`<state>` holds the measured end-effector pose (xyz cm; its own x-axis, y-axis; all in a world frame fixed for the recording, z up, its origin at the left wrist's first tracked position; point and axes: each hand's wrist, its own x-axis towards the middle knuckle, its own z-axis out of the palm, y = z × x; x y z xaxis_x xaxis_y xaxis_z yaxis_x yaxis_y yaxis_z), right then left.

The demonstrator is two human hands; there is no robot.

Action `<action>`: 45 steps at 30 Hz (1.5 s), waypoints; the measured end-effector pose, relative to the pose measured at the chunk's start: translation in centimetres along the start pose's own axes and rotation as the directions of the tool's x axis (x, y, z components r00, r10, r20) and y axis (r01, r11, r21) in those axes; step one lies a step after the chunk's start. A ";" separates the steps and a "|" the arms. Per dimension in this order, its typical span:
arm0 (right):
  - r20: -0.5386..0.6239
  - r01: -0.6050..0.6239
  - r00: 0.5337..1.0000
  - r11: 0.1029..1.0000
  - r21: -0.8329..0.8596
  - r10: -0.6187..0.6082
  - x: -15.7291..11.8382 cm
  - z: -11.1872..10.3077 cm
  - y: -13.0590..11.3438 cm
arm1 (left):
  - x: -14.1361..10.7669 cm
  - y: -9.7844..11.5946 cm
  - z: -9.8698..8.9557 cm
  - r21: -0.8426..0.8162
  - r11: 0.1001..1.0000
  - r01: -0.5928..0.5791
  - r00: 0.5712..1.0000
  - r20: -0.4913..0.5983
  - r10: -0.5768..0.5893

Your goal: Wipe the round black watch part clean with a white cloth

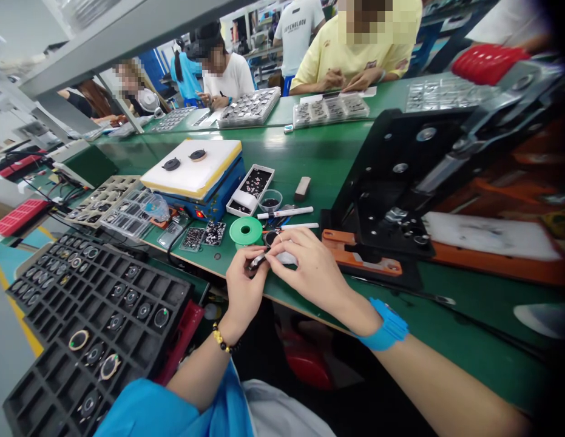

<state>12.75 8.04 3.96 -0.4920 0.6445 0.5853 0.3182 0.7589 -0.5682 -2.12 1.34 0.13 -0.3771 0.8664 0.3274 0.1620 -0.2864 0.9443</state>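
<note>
My left hand (243, 288), with a black and gold beaded bracelet (224, 338) at the wrist, pinches a small dark part with a metal edge (258, 261). My right hand (309, 267), with a blue wristband (385, 326), meets it there, its fingertips on a white scrap (286, 258) beside the part. A roll of green tape (246, 232) stands just beyond my hands. Much of the small part is hidden by my fingers, so its exact kind is unclear.
A black foam tray (95, 315) of round watch-like parts lies at lower left. A black press fixture (391, 182) on an orange base stands right. Pens, a white foam-topped blue box (191, 170) and parts trays sit on the green bench (318, 152). Co-workers sit opposite.
</note>
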 end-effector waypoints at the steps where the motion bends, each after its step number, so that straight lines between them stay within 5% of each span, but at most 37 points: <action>1: 0.006 -0.035 0.999 0.999 0.026 0.035 0.0 0.1 0.0 | 0.0 -0.1 0.0 0.003 1.000 -0.003 1.000 0.000 0.003; 11: 0.073 -0.237 0.971 0.943 0.233 0.226 0.0 0.3 0.4 | -0.1 -0.5 0.0 0.030 0.998 -0.056 0.998 0.004 0.056; 20: 0.229 -0.459 0.888 0.786 0.414 0.398 0.0 0.7 0.8 | -0.4 -1.1 0.5 0.063 0.995 -0.076 0.995 -0.067 0.080; 45: 0.346 -0.541 0.841 0.645 0.540 0.416 0.2 0.5 0.6 | -0.9 -1.0 0.8 0.134 0.974 -0.182 0.973 -0.121 0.198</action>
<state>12.41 8.64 3.42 -0.5614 0.8256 0.0557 0.0343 0.0905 -0.9953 -1.18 1.18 -1.11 -0.4453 0.7363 0.5095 0.3489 -0.3814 0.8561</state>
